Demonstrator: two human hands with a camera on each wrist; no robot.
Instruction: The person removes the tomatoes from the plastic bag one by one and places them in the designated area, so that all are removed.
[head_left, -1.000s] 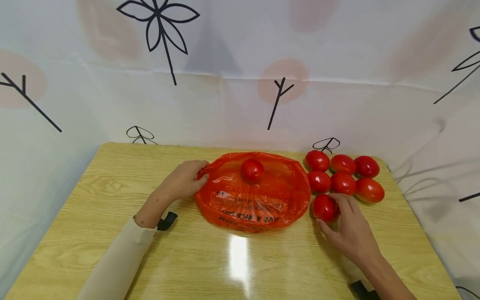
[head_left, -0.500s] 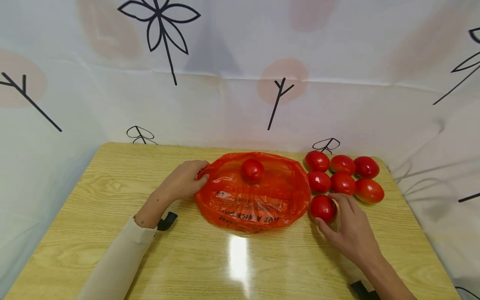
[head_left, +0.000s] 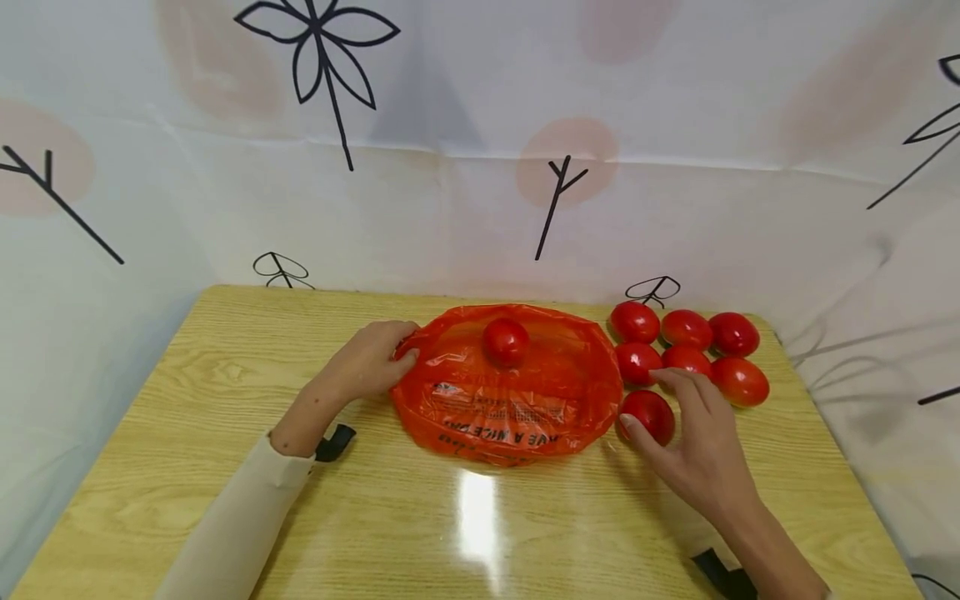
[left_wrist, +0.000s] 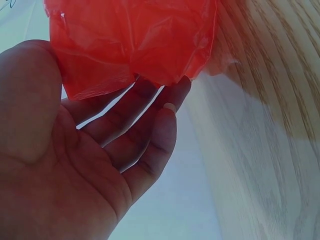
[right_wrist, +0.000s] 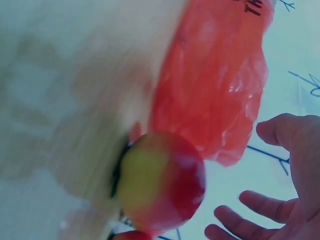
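Observation:
A red plastic bag (head_left: pixel 495 425) with dark printing lies spread in the middle of the table, its mouth gaping upward. One shiny round red fruit (head_left: pixel 506 342) sits within it. My left hand (head_left: pixel 367 362) pinches the bag's left rim; in the left wrist view the thumb is on one side of the plastic (left_wrist: pixel 135 40) and the fingers behind it. To the bag's right, another red fruit (head_left: pixel 649 417) rests on the table. My right hand (head_left: pixel 697 450) is around it with fingers spread; the right wrist view shows a gap between hand and fruit (right_wrist: pixel 162 182).
Several more red fruits (head_left: pixel 686 329) stand in two rows at the table's back right. A patterned white cloth (head_left: pixel 480 225) rises behind the wooden table (head_left: pixel 360 525). Black straps (head_left: pixel 333 442) show at both wrists.
The right-hand fruit first shifted slightly left, towards the bag. Since then my right hand has loosened and lifted a little off it. My left hand and the bag have stayed put.

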